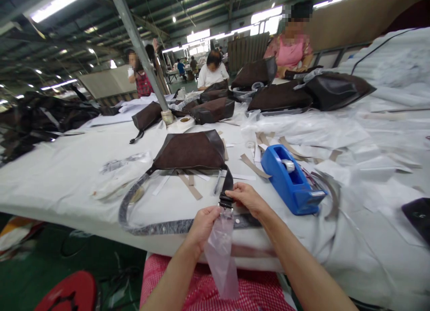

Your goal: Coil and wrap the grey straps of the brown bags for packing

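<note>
A dark brown handbag (190, 150) lies flat on the white-covered table in front of me. Its strap (157, 228), partly wrapped in clear plastic, loops round to the left and back toward my hands. My right hand (247, 199) pinches the strap at the black keeper loops just above the metal buckle (225, 207). On the buckle's left side, my left hand (205, 223) is closed with thumb and fingers on the buckle end and the plastic there. From the buckle a clear plastic sleeve (221, 261) hangs down over the table edge.
A blue tape dispenser (292, 179) stands right of the bag, among paper strips (253, 165). More brown bags (282, 96) lie farther back, near a metal post (141, 51) and a tape roll (185, 121). Several people work beyond. A red stool (72, 291) is at lower left.
</note>
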`<state>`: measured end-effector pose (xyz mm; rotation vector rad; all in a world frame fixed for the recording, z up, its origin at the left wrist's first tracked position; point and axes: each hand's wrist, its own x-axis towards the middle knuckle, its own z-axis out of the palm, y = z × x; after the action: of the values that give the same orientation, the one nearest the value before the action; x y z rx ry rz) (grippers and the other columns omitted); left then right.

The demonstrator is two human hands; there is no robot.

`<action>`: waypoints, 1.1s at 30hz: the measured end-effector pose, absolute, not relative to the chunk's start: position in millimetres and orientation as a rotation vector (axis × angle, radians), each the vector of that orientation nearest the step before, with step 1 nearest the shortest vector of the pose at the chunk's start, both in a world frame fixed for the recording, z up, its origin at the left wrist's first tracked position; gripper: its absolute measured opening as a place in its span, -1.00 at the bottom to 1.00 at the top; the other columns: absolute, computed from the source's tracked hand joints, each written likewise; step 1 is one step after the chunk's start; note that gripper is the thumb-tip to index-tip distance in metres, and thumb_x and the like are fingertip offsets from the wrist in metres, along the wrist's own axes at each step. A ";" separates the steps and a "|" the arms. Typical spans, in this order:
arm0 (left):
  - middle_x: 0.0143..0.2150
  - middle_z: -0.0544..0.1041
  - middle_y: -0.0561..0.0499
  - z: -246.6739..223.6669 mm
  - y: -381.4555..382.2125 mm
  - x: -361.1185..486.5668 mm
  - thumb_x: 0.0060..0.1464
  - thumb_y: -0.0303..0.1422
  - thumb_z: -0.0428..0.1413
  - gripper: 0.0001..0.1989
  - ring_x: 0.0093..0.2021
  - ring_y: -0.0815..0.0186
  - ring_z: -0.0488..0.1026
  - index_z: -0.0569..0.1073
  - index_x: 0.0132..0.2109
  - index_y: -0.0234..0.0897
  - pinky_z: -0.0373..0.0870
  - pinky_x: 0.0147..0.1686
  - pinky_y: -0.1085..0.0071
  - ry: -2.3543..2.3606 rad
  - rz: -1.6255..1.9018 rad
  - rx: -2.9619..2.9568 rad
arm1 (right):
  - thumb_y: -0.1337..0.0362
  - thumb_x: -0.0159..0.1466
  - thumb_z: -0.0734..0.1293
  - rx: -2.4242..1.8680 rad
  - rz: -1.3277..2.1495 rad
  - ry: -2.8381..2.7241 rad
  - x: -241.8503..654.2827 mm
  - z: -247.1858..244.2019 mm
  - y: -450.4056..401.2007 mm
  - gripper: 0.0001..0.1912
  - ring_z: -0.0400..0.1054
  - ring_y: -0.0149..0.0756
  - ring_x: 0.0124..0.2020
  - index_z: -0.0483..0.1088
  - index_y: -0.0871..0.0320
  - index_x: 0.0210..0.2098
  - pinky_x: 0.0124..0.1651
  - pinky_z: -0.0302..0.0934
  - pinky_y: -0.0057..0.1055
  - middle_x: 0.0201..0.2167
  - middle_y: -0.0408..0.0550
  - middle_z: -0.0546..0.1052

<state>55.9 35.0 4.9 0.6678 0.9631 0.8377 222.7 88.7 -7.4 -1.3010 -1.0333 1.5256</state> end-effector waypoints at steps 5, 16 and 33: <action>-0.33 0.60 -0.14 12.6 36.3 55.4 -0.29 -0.33 0.39 -0.56 -0.36 0.30 0.51 0.57 -0.19 -0.44 0.37 -0.23 0.43 0.822 0.734 0.635 | 0.07 -0.11 0.50 -1.221 1.565 -0.967 227.8 -10.3 91.6 -0.60 0.22 -0.49 -0.63 0.27 0.15 -0.52 -0.61 -0.03 -0.55 -0.65 -0.22 0.42; -0.38 0.60 -0.17 16.5 46.5 60.7 -0.30 -0.37 0.34 -0.66 -0.40 0.25 0.51 0.55 -0.30 -0.47 0.38 -0.29 0.39 0.967 0.679 0.646 | 0.07 -0.13 0.51 -1.132 1.589 -0.929 232.8 -12.6 91.5 -0.58 0.21 -0.49 -0.64 0.27 0.16 -0.49 -0.64 -0.03 -0.56 -0.64 -0.22 0.42; -0.41 0.57 -0.10 19.2 47.5 80.6 -0.34 -0.29 0.40 -0.58 -0.42 0.30 0.49 0.53 -0.31 -0.46 0.42 -0.28 0.38 1.045 0.789 0.716 | 0.06 -0.10 0.52 -1.009 1.590 -0.913 235.8 -22.3 92.6 -0.56 0.16 -0.53 -0.67 0.24 0.15 -0.46 -0.62 0.00 -0.55 -0.63 -0.24 0.42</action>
<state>80.6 47.5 19.2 0.7156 1.0451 0.7888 235.8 92.6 -22.3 -1.0089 -0.9133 1.5904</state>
